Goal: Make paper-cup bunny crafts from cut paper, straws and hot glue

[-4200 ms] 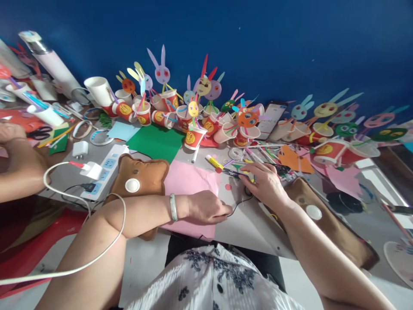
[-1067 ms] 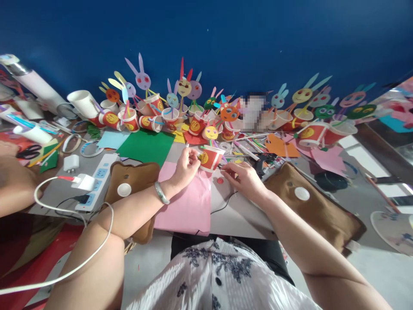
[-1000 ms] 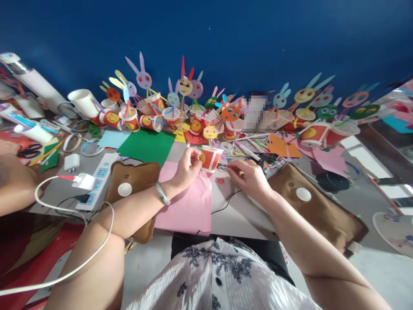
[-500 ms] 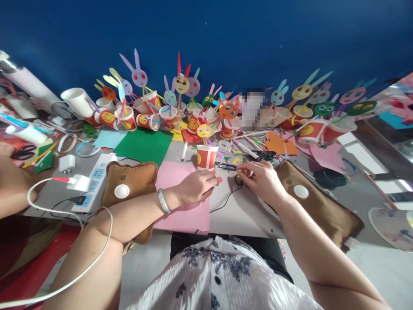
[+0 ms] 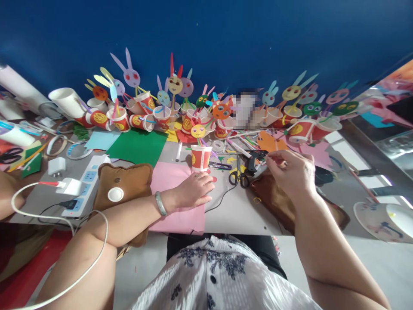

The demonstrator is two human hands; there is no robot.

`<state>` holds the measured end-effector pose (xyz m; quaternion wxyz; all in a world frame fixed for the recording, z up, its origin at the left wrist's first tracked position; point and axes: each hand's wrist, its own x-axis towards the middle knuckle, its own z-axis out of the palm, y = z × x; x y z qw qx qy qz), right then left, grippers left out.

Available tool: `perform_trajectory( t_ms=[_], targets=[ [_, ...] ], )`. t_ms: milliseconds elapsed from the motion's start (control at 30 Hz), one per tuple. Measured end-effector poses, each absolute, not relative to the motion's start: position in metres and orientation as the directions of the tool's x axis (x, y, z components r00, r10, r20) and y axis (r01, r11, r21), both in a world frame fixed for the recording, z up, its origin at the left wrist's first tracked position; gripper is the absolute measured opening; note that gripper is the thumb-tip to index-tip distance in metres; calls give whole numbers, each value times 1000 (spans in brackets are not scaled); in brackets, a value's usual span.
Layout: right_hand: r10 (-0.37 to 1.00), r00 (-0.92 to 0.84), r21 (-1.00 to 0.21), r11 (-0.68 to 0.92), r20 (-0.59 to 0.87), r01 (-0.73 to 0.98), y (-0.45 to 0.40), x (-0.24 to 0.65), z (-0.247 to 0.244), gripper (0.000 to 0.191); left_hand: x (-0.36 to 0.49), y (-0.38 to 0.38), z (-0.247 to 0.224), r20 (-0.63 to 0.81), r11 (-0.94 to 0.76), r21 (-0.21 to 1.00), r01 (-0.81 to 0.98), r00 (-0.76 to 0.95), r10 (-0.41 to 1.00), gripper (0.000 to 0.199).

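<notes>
My left hand lies on pink paper, its fingers stretched out and slightly apart. Just beyond the fingertips stands a red and white paper cup with a yellow paper face above it. Small red paper discs lie beside the cup. My right hand is raised over the brown cushion-like pouch, thumb and forefinger pinched together. What they hold, if anything, I cannot make out. Close to these fingertips is a black and white object; black-handled scissors lie to its left.
Several cups with paper rabbit faces line the blue wall. Green paper, a second brown pouch, and a power strip with a white cable lie left. Another person's arm shows at the far left.
My right hand has moved right and up from beside the scissors to the black and white object, uncovering the scissors. My left hand stays near the cup, its fingers now flatter.
</notes>
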<state>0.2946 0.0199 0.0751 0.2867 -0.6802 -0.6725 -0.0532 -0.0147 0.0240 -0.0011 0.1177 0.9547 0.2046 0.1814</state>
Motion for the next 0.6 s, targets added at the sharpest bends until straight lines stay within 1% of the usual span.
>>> perform_trajectory(
  t_ms=[133, 200, 233, 300, 367, 433, 500, 600],
  targets=[
    [859, 107, -292, 51, 501, 955, 24, 302, 80, 11, -14, 24, -4, 305, -889, 317, 330, 852, 425, 26],
    [861, 113, -276, 33, 496, 961, 26, 304, 78, 12, -13, 24, -5, 292, -885, 320, 339, 853, 433, 30],
    [877, 114, -267, 16, 467, 964, 27, 305, 77, 13, -13, 24, -5, 284, -884, 315, 346, 854, 436, 33],
    [934, 108, -233, -28, 340, 972, 32, 303, 71, 15, -12, 23, -4, 257, -882, 295, 367, 859, 444, 39],
    [979, 97, -171, -66, 181, 983, 38, 299, 64, 18, -12, 23, -2, 207, -873, 276, 402, 862, 462, 43],
    [994, 90, -90, -84, 66, 992, 45, 294, 56, 22, -12, 23, 1, 152, -857, 274, 437, 860, 487, 43],
    [995, 102, -17, -101, 19, 995, 52, 289, 50, 26, -12, 24, 3, 116, -845, 289, 450, 860, 497, 42],
    [989, 149, 48, -149, 5, 988, 58, 282, 43, 32, -12, 26, 4, 107, -846, 311, 434, 868, 485, 42]
  ],
)
